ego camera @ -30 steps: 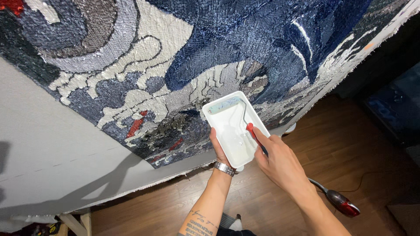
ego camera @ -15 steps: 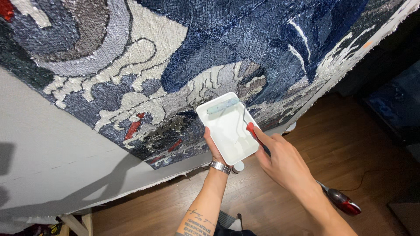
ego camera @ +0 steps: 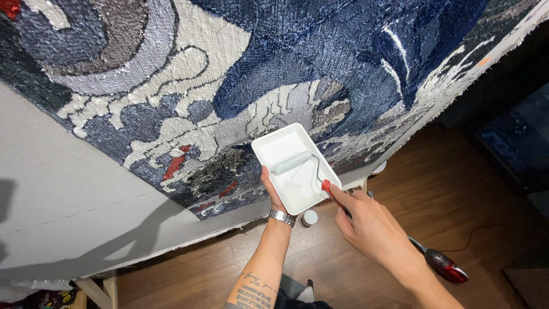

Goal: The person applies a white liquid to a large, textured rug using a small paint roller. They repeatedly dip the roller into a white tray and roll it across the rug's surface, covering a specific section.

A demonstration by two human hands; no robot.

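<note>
Lowered into the white tray (ego camera: 286, 150), the roller (ego camera: 291, 163) stays gripped by right hand (ego camera: 366, 226); left hand (ego camera: 273, 191) clasps the tray.

A brown wooden plank floor (ego camera: 469, 194) was seen below the lower edge of a stretched grey cloth (ego camera: 68, 194) carrying a tufted rug (ego camera: 274, 74) in blue, grey, white and red. A dark red appliance (ego camera: 445, 266) was noted lying directly on the floor at the right, with a thin cord (ego camera: 483, 240) trailing from it across the planks. A small round white container (ego camera: 309, 217) was observed standing on the floor near the cloth's edge, and a pale wooden frame leg (ego camera: 94, 286) was recorded resting on the floor at lower left.
</note>
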